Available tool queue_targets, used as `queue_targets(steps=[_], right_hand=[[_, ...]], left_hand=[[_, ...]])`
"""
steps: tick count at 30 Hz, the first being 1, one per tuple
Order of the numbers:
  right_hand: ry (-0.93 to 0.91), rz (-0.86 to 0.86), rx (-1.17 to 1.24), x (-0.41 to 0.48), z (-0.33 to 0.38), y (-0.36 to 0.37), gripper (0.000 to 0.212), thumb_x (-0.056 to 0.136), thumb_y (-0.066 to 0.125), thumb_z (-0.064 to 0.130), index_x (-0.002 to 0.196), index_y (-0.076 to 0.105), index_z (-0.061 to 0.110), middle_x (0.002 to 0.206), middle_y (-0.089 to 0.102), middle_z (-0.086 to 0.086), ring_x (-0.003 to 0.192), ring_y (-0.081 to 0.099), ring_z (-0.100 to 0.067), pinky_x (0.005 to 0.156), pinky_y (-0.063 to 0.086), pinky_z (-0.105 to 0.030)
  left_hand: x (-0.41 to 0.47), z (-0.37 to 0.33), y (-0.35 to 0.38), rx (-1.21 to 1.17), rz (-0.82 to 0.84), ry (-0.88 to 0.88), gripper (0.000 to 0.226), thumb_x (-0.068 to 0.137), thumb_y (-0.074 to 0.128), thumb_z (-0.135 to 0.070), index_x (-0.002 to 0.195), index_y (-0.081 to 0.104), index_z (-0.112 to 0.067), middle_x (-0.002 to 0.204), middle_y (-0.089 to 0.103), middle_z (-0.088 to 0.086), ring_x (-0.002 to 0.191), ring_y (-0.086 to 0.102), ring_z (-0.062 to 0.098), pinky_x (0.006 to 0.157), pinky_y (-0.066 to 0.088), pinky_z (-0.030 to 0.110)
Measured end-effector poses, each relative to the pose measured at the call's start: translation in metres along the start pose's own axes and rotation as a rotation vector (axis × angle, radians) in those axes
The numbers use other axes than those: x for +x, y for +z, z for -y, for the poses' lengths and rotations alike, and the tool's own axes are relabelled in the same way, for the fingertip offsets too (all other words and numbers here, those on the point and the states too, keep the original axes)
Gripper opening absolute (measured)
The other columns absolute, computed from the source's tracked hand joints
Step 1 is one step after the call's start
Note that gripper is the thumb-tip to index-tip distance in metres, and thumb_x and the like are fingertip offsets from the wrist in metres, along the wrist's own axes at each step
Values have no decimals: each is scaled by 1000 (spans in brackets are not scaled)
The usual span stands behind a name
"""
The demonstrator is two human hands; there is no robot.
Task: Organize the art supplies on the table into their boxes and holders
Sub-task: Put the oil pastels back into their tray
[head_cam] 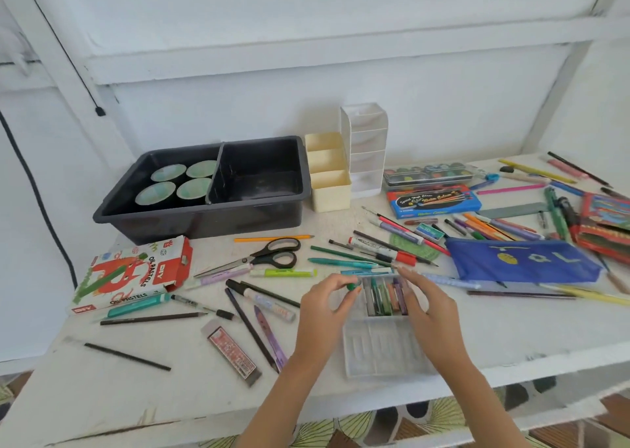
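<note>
As the left hand (327,306) is pinching a green pastel (352,286) at the clear tray's (378,350) far corner, the right hand (428,307) is lying straight-fingered along its side.

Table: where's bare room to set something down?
Front-left corner, on the near side of the black pencil. Front-right strip beside the clear pastel tray, nearer than the blue pencil pouch. Crowded: the middle around the scissors, and the far right.
</note>
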State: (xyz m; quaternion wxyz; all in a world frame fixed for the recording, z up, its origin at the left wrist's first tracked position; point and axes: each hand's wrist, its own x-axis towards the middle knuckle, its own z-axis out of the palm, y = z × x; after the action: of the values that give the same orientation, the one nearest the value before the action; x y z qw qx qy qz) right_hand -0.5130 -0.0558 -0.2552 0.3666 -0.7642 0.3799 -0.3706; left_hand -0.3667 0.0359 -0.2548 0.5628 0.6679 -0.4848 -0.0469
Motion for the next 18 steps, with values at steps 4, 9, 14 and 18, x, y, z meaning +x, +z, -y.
queue_targets(steps=[4, 9, 14, 18], right_hand=[[37, 85, 77, -9, -19, -4, 43, 90, 51, -5, 124, 58, 21, 126, 56, 16, 118, 51, 0, 98, 36, -13], [15, 101, 97, -9, -23, -3, 50, 89, 52, -7, 122, 56, 30, 132, 52, 17, 119, 45, 12, 101, 39, -18], [-26, 126, 16, -10, -25, -3, 51, 89, 52, -5, 124, 55, 33, 142, 46, 11, 125, 44, 2, 105, 38, -28], [-13, 112, 7, -10, -25, -2, 49, 89, 52, -4, 125, 56, 28, 143, 43, 10, 127, 40, 2, 101, 34, -10]], left_hand=[[-9, 11, 9, 142, 102, 31, 18, 81, 71, -10, 97, 69, -16, 103, 69, -9, 100, 60, 4, 90, 41, 10], [-13, 16, 11, 143, 196, 15, 20, 82, 69, -3, 100, 70, -9, 107, 68, 2, 100, 53, -6, 87, 35, 1], [-14, 15, 8, 44, 263, -16, 25, 87, 61, 2, 111, 67, -1, 114, 60, 2, 96, 49, -25, 85, 37, -1], [-15, 19, 10, -6, 327, -59, 25, 91, 52, 5, 113, 63, 4, 116, 54, -3, 105, 41, -28, 90, 33, -1]])
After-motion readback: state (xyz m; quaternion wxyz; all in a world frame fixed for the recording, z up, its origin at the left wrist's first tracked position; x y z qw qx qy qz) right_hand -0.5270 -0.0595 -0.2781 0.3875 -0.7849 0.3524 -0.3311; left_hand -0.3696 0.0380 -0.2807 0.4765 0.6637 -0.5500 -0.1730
